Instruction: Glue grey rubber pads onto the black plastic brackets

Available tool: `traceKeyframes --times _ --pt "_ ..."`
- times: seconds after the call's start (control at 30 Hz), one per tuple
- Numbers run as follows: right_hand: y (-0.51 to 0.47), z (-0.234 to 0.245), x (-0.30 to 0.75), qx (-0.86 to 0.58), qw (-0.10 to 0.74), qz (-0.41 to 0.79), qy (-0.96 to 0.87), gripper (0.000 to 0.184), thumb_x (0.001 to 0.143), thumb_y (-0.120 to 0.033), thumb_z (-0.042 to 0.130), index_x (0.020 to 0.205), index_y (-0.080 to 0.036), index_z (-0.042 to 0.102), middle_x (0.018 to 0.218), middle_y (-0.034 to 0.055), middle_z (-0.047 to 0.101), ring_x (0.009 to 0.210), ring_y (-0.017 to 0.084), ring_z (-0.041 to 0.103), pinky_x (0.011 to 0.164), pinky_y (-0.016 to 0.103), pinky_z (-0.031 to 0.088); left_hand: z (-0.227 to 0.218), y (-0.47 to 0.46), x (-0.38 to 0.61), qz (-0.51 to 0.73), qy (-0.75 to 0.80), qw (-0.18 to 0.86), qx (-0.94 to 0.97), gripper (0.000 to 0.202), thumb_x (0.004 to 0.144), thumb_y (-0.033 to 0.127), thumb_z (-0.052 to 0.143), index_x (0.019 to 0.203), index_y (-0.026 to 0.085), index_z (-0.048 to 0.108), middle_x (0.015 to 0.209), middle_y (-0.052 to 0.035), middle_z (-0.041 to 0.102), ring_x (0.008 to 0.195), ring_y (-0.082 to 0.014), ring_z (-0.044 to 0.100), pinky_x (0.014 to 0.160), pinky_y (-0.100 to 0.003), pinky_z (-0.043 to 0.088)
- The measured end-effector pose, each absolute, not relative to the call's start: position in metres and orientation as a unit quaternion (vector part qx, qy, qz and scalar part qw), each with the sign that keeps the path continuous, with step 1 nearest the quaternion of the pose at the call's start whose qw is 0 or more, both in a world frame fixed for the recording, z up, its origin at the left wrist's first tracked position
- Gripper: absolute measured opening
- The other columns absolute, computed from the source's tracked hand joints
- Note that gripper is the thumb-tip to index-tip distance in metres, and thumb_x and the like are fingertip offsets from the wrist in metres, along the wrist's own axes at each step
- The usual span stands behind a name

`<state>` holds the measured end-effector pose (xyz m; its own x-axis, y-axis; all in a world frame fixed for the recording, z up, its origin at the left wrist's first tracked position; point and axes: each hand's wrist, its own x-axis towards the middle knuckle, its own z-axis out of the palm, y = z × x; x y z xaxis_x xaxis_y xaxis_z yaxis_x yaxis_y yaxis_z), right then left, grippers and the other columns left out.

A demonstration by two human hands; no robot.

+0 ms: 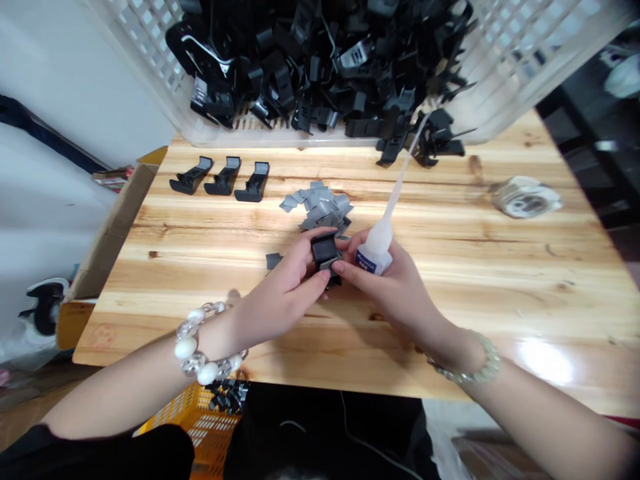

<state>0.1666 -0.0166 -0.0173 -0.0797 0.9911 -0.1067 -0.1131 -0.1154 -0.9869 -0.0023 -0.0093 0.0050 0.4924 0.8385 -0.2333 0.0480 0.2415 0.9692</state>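
My left hand [285, 287] is closed round a black plastic clip [326, 251] above the wooden table. In my right hand [395, 283] is a white glue bottle [379, 243] with a dark blue label, its long thin nozzle pointing up and away from me. The right thumb and fingertips also touch the near side of the clip, where a grey patch shows. Just beyond my hands lies a loose pile of small grey pads [323, 207]. One more dark pad lies left of my left hand. Part of the clip is hidden by my fingers.
Three black clips [253, 181] stand in a row at the table's left. A white plastic basket [220, 137] full of black clips spans the back, with a few clips before it on the right. A roll of tape [526, 197] lies at right. Below sits a yellow crate [203, 427].
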Motion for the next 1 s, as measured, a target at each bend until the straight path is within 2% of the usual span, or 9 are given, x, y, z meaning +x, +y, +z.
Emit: traceKeyframes --times 0.13,0.27,0.33,0.43,0.57,0.63,0.73,0.87,1.0 --pt "-0.014 -0.015 0.172 -0.473 0.473 0.606 -0.430 0.028 0.075 -0.035 0.079 0.088 -0.024 0.057 0.074 -0.0033 0.055 0.069 0.012 0.053 0.061 0.027 0.042 0.005 -0.003 -0.004 0.311 0.403 0.688 0.517 0.041 0.092 0.017 0.051 0.132 0.020 0.045 0.132 -0.0108 0.058 0.100 -0.0181 0.063 0.065 -0.024 0.052" --pt "-0.002 -0.011 0.187 -0.446 0.475 0.658 -0.377 0.034 0.083 -0.049 0.068 0.107 -0.026 0.064 0.087 0.0011 0.060 0.077 0.014 0.054 0.063 0.027 0.043 0.007 0.007 -0.011 0.292 0.421 0.710 0.483 0.024 0.090 0.022 0.055 0.112 0.013 0.061 0.099 -0.0088 0.069 0.079 -0.0162 0.066 0.052 -0.021 0.046" --pt "0.006 -0.009 0.195 -0.417 0.484 0.677 -0.365 0.033 0.086 -0.051 0.063 0.100 -0.022 0.068 0.086 0.0028 0.061 0.077 0.013 0.054 0.064 0.026 0.044 0.009 0.012 -0.013 0.273 0.438 0.713 0.475 0.018 0.088 0.022 0.056 0.102 0.012 0.064 0.090 -0.0077 0.070 0.074 -0.0156 0.066 0.049 -0.020 0.043" --pt "0.015 -0.007 0.205 -0.418 0.465 0.706 -0.332 0.028 0.081 -0.047 0.069 0.092 -0.021 0.069 0.080 0.0022 0.061 0.064 0.011 0.049 0.054 0.025 0.041 0.011 0.014 -0.014 0.245 0.456 0.715 0.469 0.014 0.087 0.021 0.055 0.094 0.012 0.063 0.089 -0.0084 0.071 0.071 -0.0146 0.066 0.048 -0.019 0.041" --pt "0.020 -0.003 0.216 -0.456 0.492 0.691 -0.269 0.025 0.078 -0.046 0.073 0.082 -0.023 0.066 0.074 -0.0013 0.057 0.049 0.005 0.034 0.039 0.023 0.025 0.014 0.015 -0.012 0.223 0.463 0.716 0.472 0.012 0.085 0.020 0.055 0.088 0.012 0.063 0.088 -0.0085 0.071 0.072 -0.0145 0.065 0.048 -0.019 0.041" --pt "0.022 -0.002 0.221 -0.467 0.510 0.674 -0.260 0.020 0.077 -0.040 0.076 0.081 -0.023 0.065 0.074 -0.0023 0.057 0.049 0.004 0.034 0.039 0.022 0.024 0.014 0.015 -0.012 0.218 0.462 0.718 0.472 0.012 0.085 0.019 0.054 0.088 0.012 0.063 0.088 -0.0083 0.070 0.072 -0.0143 0.065 0.048 -0.019 0.041" --pt "0.028 0.000 0.232 -0.472 0.544 0.643 -0.260 0.016 0.076 -0.032 0.078 0.079 -0.023 0.066 0.075 -0.0036 0.057 0.051 0.004 0.037 0.043 0.021 0.029 0.013 0.017 -0.013 0.214 0.465 0.717 0.473 0.012 0.086 0.018 0.053 0.087 0.012 0.063 0.087 -0.0082 0.071 0.071 -0.0130 0.065 0.047 -0.018 0.040" --pt "0.037 0.002 0.243 -0.485 0.596 0.588 -0.252 0.012 0.076 -0.020 0.073 0.073 -0.022 0.061 0.070 -0.0057 0.053 0.051 0.003 0.035 0.049 0.021 0.034 0.014 0.019 -0.014 0.193 0.480 0.710 0.478 0.012 0.086 0.019 0.052 0.087 0.012 0.062 0.087 -0.0092 0.071 0.068 -0.0133 0.066 0.046 -0.018 0.040" --pt "0.038 0.007 0.247 -0.482 0.661 0.506 -0.274 0.014 0.076 -0.019 0.064 0.067 -0.021 0.053 0.068 -0.0043 0.053 0.046 0.004 0.034 0.046 0.027 0.028 0.013 0.019 -0.014 0.150 0.470 0.720 0.488 0.015 0.086 0.019 0.051 0.089 0.012 0.064 0.085 -0.0089 0.072 0.067 -0.0145 0.067 0.045 -0.019 0.042"
